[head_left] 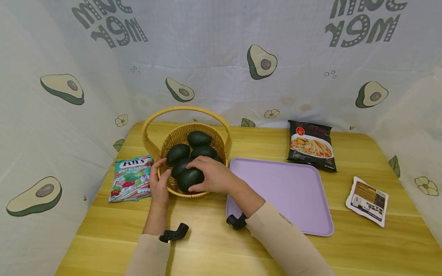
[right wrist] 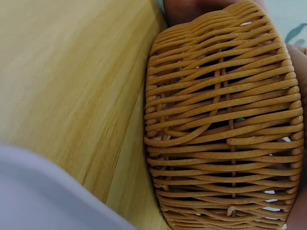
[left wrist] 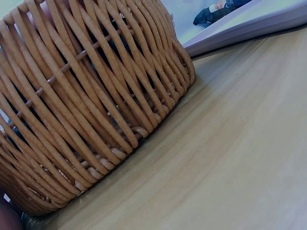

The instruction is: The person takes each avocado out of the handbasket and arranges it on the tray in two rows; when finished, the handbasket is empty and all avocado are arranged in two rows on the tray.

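A woven basket [head_left: 217, 142] with a tall arched handle stands on the table and holds several dark green avocados [head_left: 199, 138]. At its left side my left hand [head_left: 160, 186] grips the rim, thumb on the inner side and fingers outside. My right hand [head_left: 216, 175] reaches over the front right rim and holds the nearest avocado [head_left: 190, 180] between thumb and fingers; this avocado sits among the others inside the basket. Both wrist views show mostly the basket's woven wall [left wrist: 96, 86], which hides the fruit behind it.
Left of the basket lies a Fox's candy bag [head_left: 132, 179]. A lilac tray [head_left: 286, 195] sits right of the basket, under the right forearm. Behind it is a black noodle packet [head_left: 312, 145]; a small white-and-brown pouch [head_left: 368, 200] lies at the far right. A printed curtain [head_left: 221, 50] surrounds the wooden table [head_left: 200, 245].
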A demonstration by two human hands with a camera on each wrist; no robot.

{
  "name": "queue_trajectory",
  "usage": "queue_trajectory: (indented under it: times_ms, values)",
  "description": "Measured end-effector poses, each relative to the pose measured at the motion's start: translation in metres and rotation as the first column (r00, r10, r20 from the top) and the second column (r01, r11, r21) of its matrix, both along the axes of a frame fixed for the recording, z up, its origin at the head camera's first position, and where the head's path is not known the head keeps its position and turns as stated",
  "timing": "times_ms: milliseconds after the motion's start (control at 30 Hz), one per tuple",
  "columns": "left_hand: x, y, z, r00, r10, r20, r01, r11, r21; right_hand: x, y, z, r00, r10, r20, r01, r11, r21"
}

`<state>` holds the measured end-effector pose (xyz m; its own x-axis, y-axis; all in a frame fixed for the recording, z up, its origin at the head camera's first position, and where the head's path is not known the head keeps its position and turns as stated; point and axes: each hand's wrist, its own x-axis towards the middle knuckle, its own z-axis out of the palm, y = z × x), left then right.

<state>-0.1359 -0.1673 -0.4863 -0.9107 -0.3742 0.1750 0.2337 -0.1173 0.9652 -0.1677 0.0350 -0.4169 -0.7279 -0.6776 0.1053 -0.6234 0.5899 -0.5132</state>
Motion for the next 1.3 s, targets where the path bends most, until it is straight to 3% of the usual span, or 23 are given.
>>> queue_trajectory:
  times_ms: [133,267,400,567,867,1100,1300]
  values:
    - [0.000,0.000,-0.001,1.000,-0.001,0.010,0.001,1.000,0.000,0.004,0.004,0.000,0.998,-0.067,0.016,0.069,0.987,-0.148]
    - [-0.001,0.000,-0.001,1.000,0.001,0.018,0.000,1.000,-0.003,0.010,0.007,0.001,0.992,-0.113,0.049,0.123,0.945,-0.305]
    - [0.000,0.000,0.000,1.000,0.002,0.019,-0.002,1.000,-0.003,0.019,0.010,0.002,0.985,-0.145,0.089,0.169,0.903,-0.394]
    - [0.000,0.000,0.000,1.000,0.001,0.022,-0.001,1.000,-0.002,0.028,0.016,0.004,0.975,-0.197,0.102,0.221,0.878,-0.423]
    - [0.000,0.000,-0.001,1.000,0.004,0.012,-0.004,1.000,0.005,0.039,0.034,0.010,0.955,-0.253,0.158,0.296,0.863,-0.410]
    - [0.000,0.000,-0.002,1.000,0.003,0.003,-0.003,1.000,0.002,0.040,0.051,0.004,0.952,-0.270,0.140,0.304,0.834,-0.460]
    - [-0.001,-0.001,-0.004,1.000,0.007,-0.004,-0.007,1.000,-0.004,0.041,0.069,0.012,0.934,-0.304,0.189,0.358,0.804,-0.474]
